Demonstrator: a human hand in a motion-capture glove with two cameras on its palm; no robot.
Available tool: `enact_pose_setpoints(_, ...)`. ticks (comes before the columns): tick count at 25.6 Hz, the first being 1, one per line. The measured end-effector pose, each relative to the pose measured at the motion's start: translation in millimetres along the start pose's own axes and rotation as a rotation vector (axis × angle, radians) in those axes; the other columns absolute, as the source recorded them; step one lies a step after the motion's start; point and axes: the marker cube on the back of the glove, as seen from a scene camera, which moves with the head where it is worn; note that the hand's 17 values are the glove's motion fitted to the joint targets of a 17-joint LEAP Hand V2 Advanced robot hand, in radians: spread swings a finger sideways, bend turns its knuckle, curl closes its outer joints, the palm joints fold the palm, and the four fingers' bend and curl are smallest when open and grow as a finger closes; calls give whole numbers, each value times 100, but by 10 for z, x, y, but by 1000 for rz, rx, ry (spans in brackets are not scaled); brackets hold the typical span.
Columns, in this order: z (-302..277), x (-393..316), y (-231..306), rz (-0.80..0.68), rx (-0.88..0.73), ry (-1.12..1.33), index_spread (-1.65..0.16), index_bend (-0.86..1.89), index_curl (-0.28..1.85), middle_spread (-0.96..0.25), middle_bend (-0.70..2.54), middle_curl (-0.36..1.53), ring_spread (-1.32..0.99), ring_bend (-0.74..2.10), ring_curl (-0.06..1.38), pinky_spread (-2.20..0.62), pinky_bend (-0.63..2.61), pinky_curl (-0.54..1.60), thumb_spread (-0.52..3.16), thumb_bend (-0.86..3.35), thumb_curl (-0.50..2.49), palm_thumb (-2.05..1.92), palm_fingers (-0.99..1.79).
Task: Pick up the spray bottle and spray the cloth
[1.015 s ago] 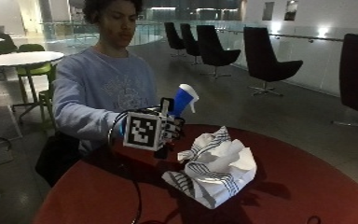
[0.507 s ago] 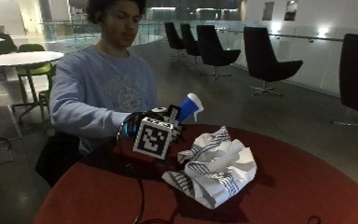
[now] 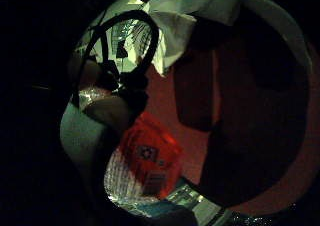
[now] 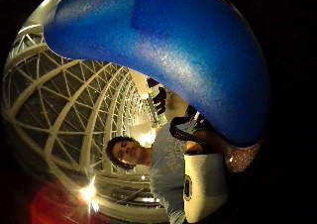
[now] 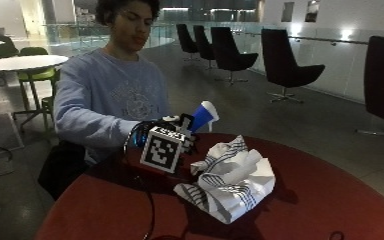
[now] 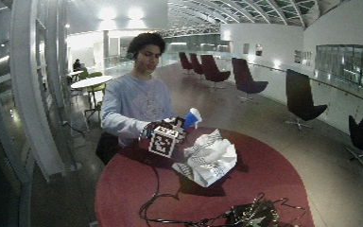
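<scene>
Sitting at a red table [image 5: 325,200], a person grips a bottle [image 5: 203,117] in the gloved right hand [image 5: 169,142] — fingers curled round it, raised above the tabletop. Its blue head tilts toward the cloth [image 5: 228,180] — crumpled, striped, just beside the hand.

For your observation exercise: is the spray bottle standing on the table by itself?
No: the gloved right hand holds the spray bottle up beside the cloth.

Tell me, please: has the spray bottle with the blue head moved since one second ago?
Yes. The spray bottle with the blue head, held by the gloved right hand, has tilted toward the crumpled striped white cloth.
</scene>
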Motion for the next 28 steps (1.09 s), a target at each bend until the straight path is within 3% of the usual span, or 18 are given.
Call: enact_pose_setpoints(28,51,6,28,73,24,-42,-18,10,25,-5,26,50,-2,55,40,28,23,37,75,-3,64,93,107)
